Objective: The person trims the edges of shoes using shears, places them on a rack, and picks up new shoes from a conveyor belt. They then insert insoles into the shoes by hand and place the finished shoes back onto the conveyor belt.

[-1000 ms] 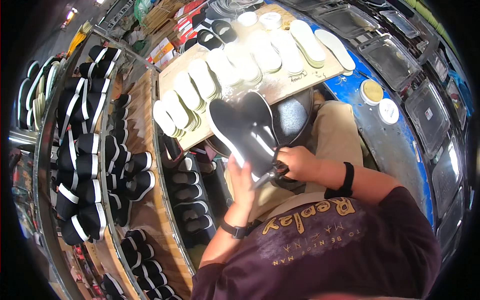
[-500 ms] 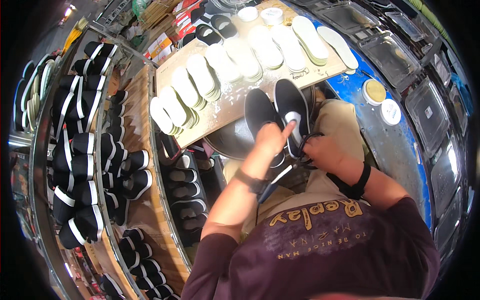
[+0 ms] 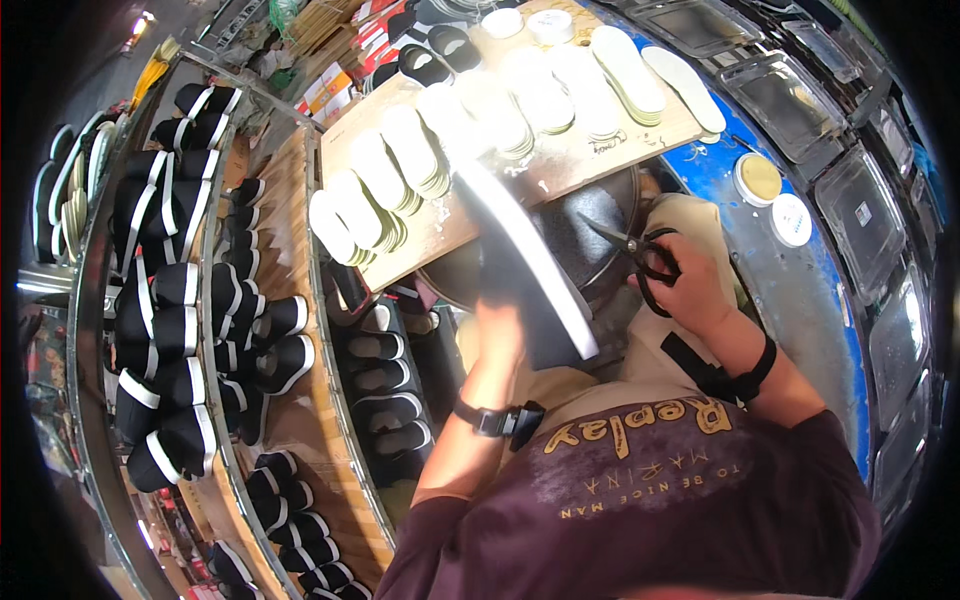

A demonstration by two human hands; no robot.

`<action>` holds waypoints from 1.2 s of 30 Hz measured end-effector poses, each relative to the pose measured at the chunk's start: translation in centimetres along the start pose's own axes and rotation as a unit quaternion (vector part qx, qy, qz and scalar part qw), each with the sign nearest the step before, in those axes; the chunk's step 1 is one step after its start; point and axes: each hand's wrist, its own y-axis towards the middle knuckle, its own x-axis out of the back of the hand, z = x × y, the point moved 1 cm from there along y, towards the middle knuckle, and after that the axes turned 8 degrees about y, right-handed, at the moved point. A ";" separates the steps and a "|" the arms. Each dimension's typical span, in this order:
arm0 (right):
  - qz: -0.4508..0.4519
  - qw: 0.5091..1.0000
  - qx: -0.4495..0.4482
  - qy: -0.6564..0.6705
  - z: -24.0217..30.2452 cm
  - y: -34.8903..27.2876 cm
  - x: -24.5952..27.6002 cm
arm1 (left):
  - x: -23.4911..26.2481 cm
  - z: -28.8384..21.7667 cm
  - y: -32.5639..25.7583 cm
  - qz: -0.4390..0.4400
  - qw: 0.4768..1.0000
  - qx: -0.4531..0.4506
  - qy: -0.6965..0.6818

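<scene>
Shoe pair [image 3: 530,262] now stands on edge in front of the person's chest, above the dark round basin [image 3: 600,240] and just below the wooden board [image 3: 610,160] that carries the stacks of white insoles [image 3: 420,165]. Half a second ago the two dark shoes lay side by side with their openings toward the camera. A second ago their flat dark undersides faced up. Now only a long white sole rim shows as a slanted, motion-blurred strip with dark cloth behind it, so the pair is being rolled over in the air.

The left hand [image 3: 500,325] has its grip clenched round the lower end of the pair, and most of its fingers are hidden behind the shoes. The right hand [image 3: 690,290] has moved away to the right. Its grip is closed through the loops of the black scissors [image 3: 640,250], whose blades point left toward the shoes but no longer touch them. I cannot tell whether the blades are parted.

As I judge it, cutting on the earlier face has paused and the pair is being turned to show another side to the scissors.

Two round tins [image 3: 757,178] sit on the blue table [image 3: 800,310] to the right. Racks of black shoes [image 3: 180,300] fill the shelves to the left.
</scene>
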 end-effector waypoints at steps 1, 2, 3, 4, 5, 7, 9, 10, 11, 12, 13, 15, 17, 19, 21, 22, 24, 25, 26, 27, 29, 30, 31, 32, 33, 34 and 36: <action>-0.001 1.000 -0.002 0.001 0.3 0.1 0.1 | -0.3 -1.8 -0.7 0.018 0.982 0.140 -0.125; 0.064 0.997 -0.046 0.005 0.8 0.4 -0.1 | 0.3 -2.6 -0.9 0.020 0.981 0.169 -0.094; 0.128 0.988 -0.089 0.008 1.2 0.7 -0.6 | 1.1 -3.1 -1.0 0.022 0.978 0.198 -0.062; 0.143 0.983 -0.115 0.003 1.9 0.7 -1.2 | 2.3 -3.1 -0.7 0.103 0.980 0.172 0.006; 0.144 0.983 -0.112 0.004 2.4 1.0 -1.6 | 2.6 -2.6 -1.3 0.097 0.977 0.177 -0.075; 0.207 0.977 -0.050 -0.015 3.2 1.8 -2.6 | 3.4 -2.4 -1.8 0.097 0.980 0.176 0.007; 0.218 0.975 -0.051 -0.004 4.6 2.6 -3.3 | 3.4 -2.5 -2.6 0.079 0.981 0.176 0.035; 0.212 0.977 -0.034 -0.008 4.8 2.9 -3.8 | 3.5 -2.6 -2.9 0.062 0.981 0.173 0.062; 0.207 0.978 -0.018 -0.012 4.8 3.0 -4.1 | 3.7 -2.6 -3.1 0.061 0.981 0.173 0.062; 0.207 0.978 -0.017 -0.012 4.7 3.1 -4.3 | 3.9 -2.6 -3.3 0.075 0.985 0.116 0.107; 0.205 0.978 -0.002 -0.038 4.6 3.3 -4.5 | 4.0 -2.7 -3.5 0.088 0.983 0.060 0.151; 0.204 0.977 0.012 -0.064 4.1 3.3 -4.9 | 4.1 -2.8 -3.8 0.074 0.986 0.061 0.134; 0.199 0.976 0.027 -0.078 3.0 3.2 -4.8 | 3.9 -4.0 -4.1 0.091 0.982 0.092 0.139; 0.196 0.976 -0.003 -0.091 1.8 3.1 -4.9 | 3.8 -4.1 -4.1 0.105 0.985 0.119 0.071; 0.194 0.975 -0.034 -0.104 0.5 3.0 -4.8 | 3.5 -4.3 -4.2 0.126 0.979 0.152 -0.042; 0.196 0.975 -0.047 -0.091 -0.3 3.0 -4.6 | 2.2 -6.0 -4.2 0.114 0.965 0.209 -0.109; 0.199 0.975 -0.062 -0.077 -0.8 2.9 -4.6 | 1.7 -7.1 -4.4 0.164 0.955 0.210 -0.134; 0.206 0.972 -0.071 -0.085 -0.9 2.9 -4.6 | 1.4 -7.5 -4.4 0.165 0.954 0.210 -0.134; 0.214 0.969 -0.081 -0.093 -1.0 2.8 -4.6 | 0.9 -8.2 -4.4 0.172 0.946 0.218 -0.170; 0.213 0.969 -0.082 -0.093 -0.8 2.8 -4.5 | 0.6 -8.5 -4.4 0.178 0.936 0.225 -0.205; 0.226 0.965 -0.088 -0.102 -0.1 3.1 -4.4 | 1.1 -7.9 -3.9 0.196 0.925 0.235 -0.223; 0.227 0.965 -0.087 -0.101 -0.3 3.1 -4.5 | 1.4 -7.7 -3.8 0.207 0.929 0.245 -0.183; 0.217 0.967 -0.075 -0.112 -0.7 3.1 -4.5 | 1.3 -7.9 -3.7 0.218 0.931 0.256 -0.144; 0.208 0.968 -0.063 -0.123 -1.0 3.1 -4.5 | 1.1 -8.1 -3.8 0.218 0.930 0.258 -0.144; 0.208 0.968 -0.066 -0.123 -1.2 3.0 -4.3 | 0.9 -8.5 -4.0 0.209 0.924 0.271 -0.167; 0.204 0.967 -0.071 -0.134 -1.4 3.0 -4.1 | 0.8 -8.6 -4.1 0.199 0.918 0.284 -0.191; 0.203 0.966 -0.078 -0.143 -2.0 2.7 -3.4 | 1.7 -8.0 -4.3 0.192 0.918 0.285 -0.196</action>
